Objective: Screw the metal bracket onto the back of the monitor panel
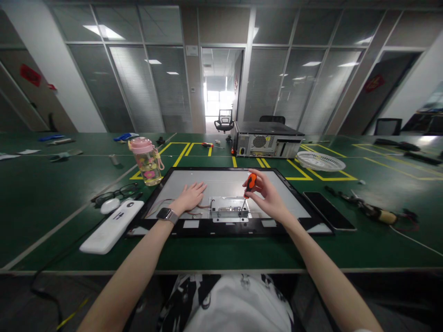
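A flat display panel [221, 182] with a black frame lies on the green table in front of me. On its near part sits a metal bracket [224, 210], with thin wires running off to the left. My right hand [265, 191] grips an orange and black screwdriver [251, 182] by the handle, its shaft pointing down at the bracket's right end. Whether the tip sits in a screw is too small to tell. Palm down, my left hand [189, 198] lies flat on the panel left of the bracket, fingers stretched out. A smartwatch [167, 214] is on that wrist.
Left of the panel are a pink-lidded bottle [147, 161], glasses [117, 193] and a white phone-shaped thing [112, 227]. A black phone [328, 210] and a cable bundle [375, 210] lie right. Behind stand a computer case [268, 138], a white basket [321, 161] and another screwdriver [207, 145].
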Tool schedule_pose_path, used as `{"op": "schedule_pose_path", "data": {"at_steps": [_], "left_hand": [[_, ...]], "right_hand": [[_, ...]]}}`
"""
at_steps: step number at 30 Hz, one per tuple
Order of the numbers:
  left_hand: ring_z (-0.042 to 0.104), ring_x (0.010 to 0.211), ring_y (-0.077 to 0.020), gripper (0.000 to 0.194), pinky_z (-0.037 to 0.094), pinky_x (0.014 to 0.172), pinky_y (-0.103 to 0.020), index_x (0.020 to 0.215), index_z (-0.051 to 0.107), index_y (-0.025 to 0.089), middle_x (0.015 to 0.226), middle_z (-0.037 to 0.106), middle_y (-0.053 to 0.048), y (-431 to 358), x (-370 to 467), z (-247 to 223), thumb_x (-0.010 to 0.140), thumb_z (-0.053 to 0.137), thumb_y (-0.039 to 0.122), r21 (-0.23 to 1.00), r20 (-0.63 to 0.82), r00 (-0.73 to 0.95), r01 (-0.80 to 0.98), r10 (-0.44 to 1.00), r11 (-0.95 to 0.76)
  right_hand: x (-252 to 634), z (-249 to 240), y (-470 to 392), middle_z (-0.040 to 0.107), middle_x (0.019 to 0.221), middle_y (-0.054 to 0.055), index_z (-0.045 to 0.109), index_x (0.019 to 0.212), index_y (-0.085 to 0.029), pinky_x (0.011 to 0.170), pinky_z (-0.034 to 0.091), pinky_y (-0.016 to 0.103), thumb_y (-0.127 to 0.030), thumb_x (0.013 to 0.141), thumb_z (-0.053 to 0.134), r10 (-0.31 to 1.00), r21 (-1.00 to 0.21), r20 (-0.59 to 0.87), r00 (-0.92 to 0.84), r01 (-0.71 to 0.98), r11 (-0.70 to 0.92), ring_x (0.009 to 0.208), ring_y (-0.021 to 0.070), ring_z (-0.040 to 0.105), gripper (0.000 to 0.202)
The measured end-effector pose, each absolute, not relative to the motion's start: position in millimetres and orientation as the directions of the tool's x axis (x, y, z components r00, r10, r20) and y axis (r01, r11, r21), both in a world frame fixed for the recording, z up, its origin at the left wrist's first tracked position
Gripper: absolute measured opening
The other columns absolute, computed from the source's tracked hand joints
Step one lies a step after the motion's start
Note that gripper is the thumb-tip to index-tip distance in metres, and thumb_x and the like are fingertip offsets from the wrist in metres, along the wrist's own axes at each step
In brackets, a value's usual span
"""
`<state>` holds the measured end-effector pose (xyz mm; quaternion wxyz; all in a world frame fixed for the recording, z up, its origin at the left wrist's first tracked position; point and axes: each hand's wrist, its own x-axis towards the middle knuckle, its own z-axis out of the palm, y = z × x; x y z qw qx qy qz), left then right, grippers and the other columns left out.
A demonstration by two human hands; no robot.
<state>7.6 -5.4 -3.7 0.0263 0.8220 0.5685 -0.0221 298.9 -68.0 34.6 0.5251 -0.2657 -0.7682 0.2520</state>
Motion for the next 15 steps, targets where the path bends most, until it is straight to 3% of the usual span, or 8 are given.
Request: {"op": "schedule_pose_path", "data": {"at_steps": [7, 11, 15], "left_hand": [[0.019, 0.149, -0.0276, 0.058, 0.019, 0.116, -0.06, 0.153, 0.023, 0.021, 0.161, 0.021, -0.007, -5.0, 7.2, -3.9, 0.095, 0.021, 0.026, 0.009, -0.062, 0.352, 0.936, 0.934, -0.352], [0.019, 0.149, -0.0271, 0.058, 0.018, 0.116, -0.06, 0.153, 0.022, 0.023, 0.162, 0.02, -0.006, -6.1, 7.4, -2.8, 0.096, 0.02, 0.025, 0.015, -0.071, 0.35, 0.937, 0.934, -0.35], [0.019, 0.148, -0.0275, 0.058, 0.018, 0.116, -0.06, 0.153, 0.023, 0.023, 0.162, 0.02, -0.006, -6.4, 7.5, -2.8, 0.095, 0.021, 0.025, 0.026, -0.067, 0.35, 0.937, 0.934, -0.349]], "right_hand": [[303.0, 38.4, -72.4, 0.06, 0.111, 0.007, 0.038, 0.134, -0.03, 0.087, 0.054, 0.042, -0.021, 0.089, 0.059, 0.681, -0.704, 0.625, -0.383, 0.101, 0.703, 0.089, 0.018, 0.064, 0.051], [302.3, 36.1, -71.1, 0.06, 0.101, 0.003, 0.048, 0.126, -0.029, 0.086, 0.054, 0.038, -0.025, 0.083, 0.07, 0.706, -0.697, 0.641, -0.302, 0.155, 0.7, 0.089, 0.0181, 0.062, 0.049], [298.6, 37.5, -73.9, 0.063, 0.093, 0.002, 0.044, 0.132, -0.03, 0.083, 0.057, 0.041, -0.026, 0.084, 0.068, 0.705, -0.72, 0.643, -0.299, 0.078, 0.69, 0.086, 0.0188, 0.064, 0.054]]}}
